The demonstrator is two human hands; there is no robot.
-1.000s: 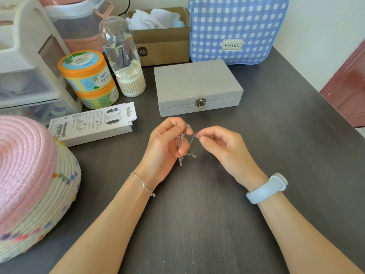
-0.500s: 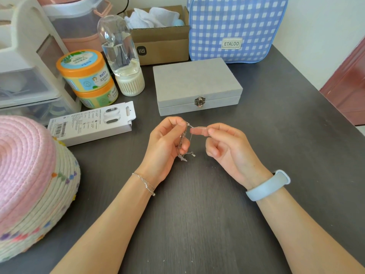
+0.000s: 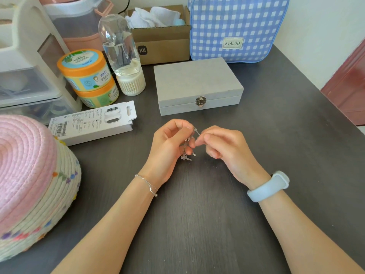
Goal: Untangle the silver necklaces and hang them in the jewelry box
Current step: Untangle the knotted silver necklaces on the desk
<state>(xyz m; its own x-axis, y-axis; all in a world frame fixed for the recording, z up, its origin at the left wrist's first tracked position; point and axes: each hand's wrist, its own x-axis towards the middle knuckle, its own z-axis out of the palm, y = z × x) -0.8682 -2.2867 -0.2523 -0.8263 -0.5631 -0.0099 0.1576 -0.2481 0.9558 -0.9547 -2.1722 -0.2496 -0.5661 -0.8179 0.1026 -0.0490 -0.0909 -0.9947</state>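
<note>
A small tangle of silver necklaces (image 3: 187,149) hangs between my two hands above the dark table. My left hand (image 3: 169,147) holds the bunch with curled fingers and thumb. My right hand (image 3: 223,147) pinches a strand at the top of the tangle with thumb and forefinger. Loose chain ends dangle below my left fingers. The grey jewelry box (image 3: 197,84) stands behind my hands with its lid down and its metal clasp facing me.
A white carton (image 3: 90,123) lies left of the box. Orange-lidded jars (image 3: 87,76), a clear bottle (image 3: 122,54), plastic drawers (image 3: 25,80), a cardboard box (image 3: 162,40) and a blue gingham bag (image 3: 237,26) line the back. A pink woven hat (image 3: 29,175) sits at the left.
My right hand has moved back in toward the tangle, its forefinger now curled down against the chains. The left hand has kept its hold.
</note>
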